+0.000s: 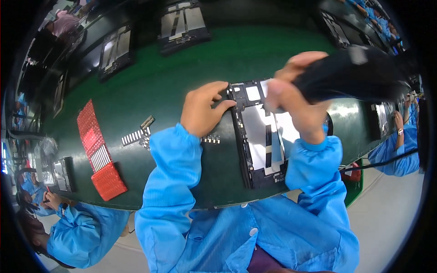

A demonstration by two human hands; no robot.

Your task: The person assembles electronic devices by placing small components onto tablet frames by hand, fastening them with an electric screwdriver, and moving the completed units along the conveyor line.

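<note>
The open tablet (pixel 256 136) lies on the green bench (pixel 227 59) in front of the person, a little right of the middle, its near end just short of the bench's near edge. The left hand (pixel 202 109) rests at its far left corner, thumb and forefinger spread along the edge, not closed around it. The right hand (pixel 300 104), blurred, is over the tablet's far right part; a dark thing (pixel 350 73) meets its fingers, but I cannot tell whether it is gripped. Small parts (pixel 135 136) crowd the left sleeve (pixel 173 164) on both sides. Farther left lies red wrap (pixel 109 182) holding pale strips (pixel 100 158). Bare green runs from the tablet to another unit (pixel 184 27) on the far side, leaving room there.
</note>
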